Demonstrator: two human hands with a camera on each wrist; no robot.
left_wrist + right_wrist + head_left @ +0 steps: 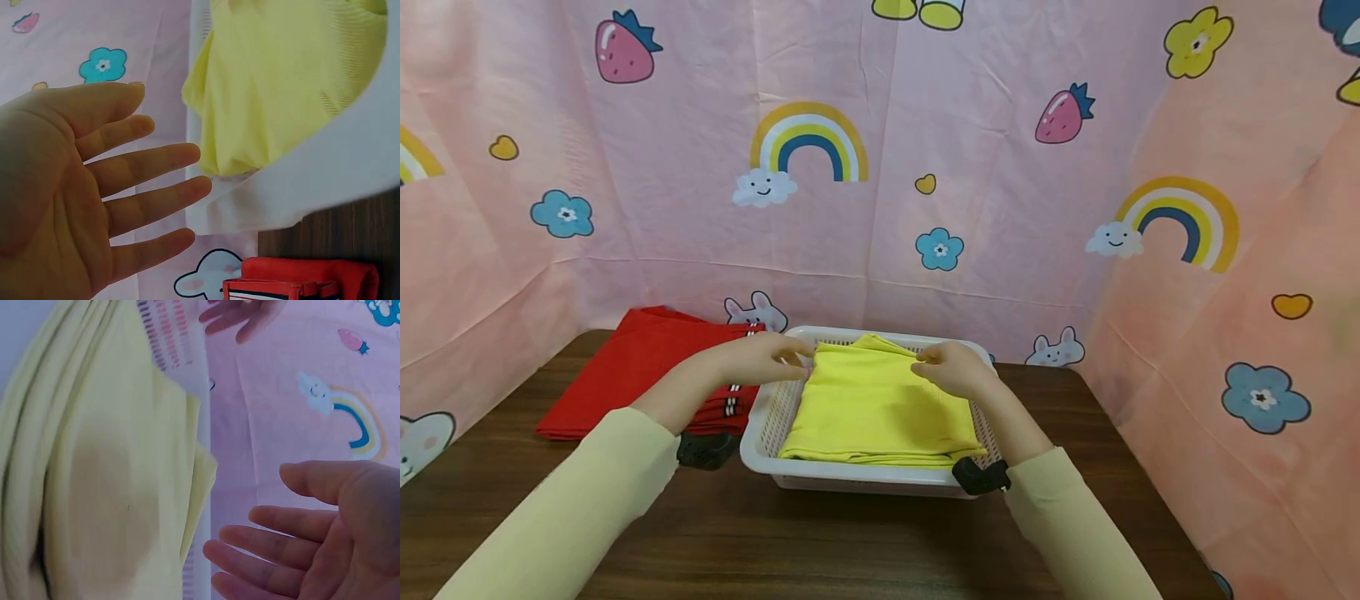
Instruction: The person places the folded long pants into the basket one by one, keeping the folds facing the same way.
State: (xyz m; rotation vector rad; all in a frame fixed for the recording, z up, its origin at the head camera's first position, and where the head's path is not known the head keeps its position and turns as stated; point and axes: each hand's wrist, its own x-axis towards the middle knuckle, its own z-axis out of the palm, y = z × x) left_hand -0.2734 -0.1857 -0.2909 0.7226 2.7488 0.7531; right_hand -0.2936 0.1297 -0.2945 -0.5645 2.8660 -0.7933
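A folded yellow cloth [880, 404], perhaps a garment, lies flat inside a white plastic basket [842, 472] with perforated walls. My left hand [758, 357] hovers over the basket's left side, fingers loosely extended and holding nothing; the left wrist view shows its palm and spread fingers. Over the right side of the yellow cloth is my right hand [957, 368], its fingers gently bent with nothing in them. In the right wrist view, the right hand's fingers [275, 540] look relaxed and apart from the cloth. Folded red clothing [655, 367] with black-and-white striped trim lies left of the basket, partly behind my left forearm.
The basket stands on a dark brown wooden table [820, 550]. A pink patterned curtain [880, 225] closes off the back and both sides. Each wrist carries a black device, such as the one near the basket's front right corner [981, 477].
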